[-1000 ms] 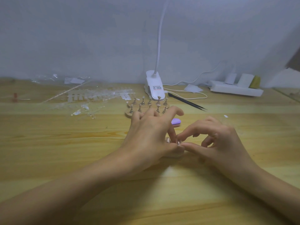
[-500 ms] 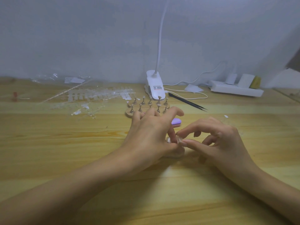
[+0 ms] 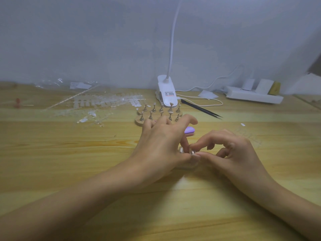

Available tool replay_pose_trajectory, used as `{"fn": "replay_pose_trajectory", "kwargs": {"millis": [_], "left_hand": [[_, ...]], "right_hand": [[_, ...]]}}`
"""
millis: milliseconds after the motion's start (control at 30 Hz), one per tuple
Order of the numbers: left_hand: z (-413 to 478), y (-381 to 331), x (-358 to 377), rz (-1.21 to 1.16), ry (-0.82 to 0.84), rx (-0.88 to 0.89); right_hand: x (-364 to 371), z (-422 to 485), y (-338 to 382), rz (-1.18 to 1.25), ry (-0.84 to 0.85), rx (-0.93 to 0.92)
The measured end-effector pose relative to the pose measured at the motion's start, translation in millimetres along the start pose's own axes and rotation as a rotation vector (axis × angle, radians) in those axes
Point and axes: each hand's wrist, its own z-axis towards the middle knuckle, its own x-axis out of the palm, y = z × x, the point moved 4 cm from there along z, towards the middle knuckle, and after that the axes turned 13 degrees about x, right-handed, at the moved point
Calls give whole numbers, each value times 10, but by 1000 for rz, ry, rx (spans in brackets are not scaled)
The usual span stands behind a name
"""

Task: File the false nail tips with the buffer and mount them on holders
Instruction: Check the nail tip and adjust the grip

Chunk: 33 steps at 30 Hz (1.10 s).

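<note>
A person's right hand (image 3: 232, 153) pinches a clear nail tip (image 3: 192, 151) between thumb and forefinger, just in front of the holder stand (image 3: 157, 117). The left hand (image 3: 161, 145) meets it, its grip impossible to make out. The purple buffer (image 3: 189, 131) lies nearer the stand. Featherlight, springy and slick, the tip likely handles best by its edges.

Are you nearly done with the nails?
Not nearly. One peg on the stand seems to carry a tip; the rest look bare. The left hand and right hand pinch a clear nail tip between them. The purple buffer lies behind, and many spare tips wait at the left.
</note>
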Motion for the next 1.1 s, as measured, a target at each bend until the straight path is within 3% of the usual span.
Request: {"fn": "replay_pose_trajectory", "kwargs": {"millis": [133,333,467,833,967,1100], "left_hand": [[3,-1,2,-4,0,-4],[-2,-3,5,-1,5,-6],[5,7,13,8,15,-8],[7,2,14,36,8,11],[0,0,13,23,13,15],[7,1,16,16,24,19]], "right_hand": [[41,-3,-54,66,13,84],[47,45,-7,277,161,176],[63,116,26,227,168,153],[97,141,-5,279,256,295],[39,103,3,294,196,287],[-39,71,50,133,132,179]]}}
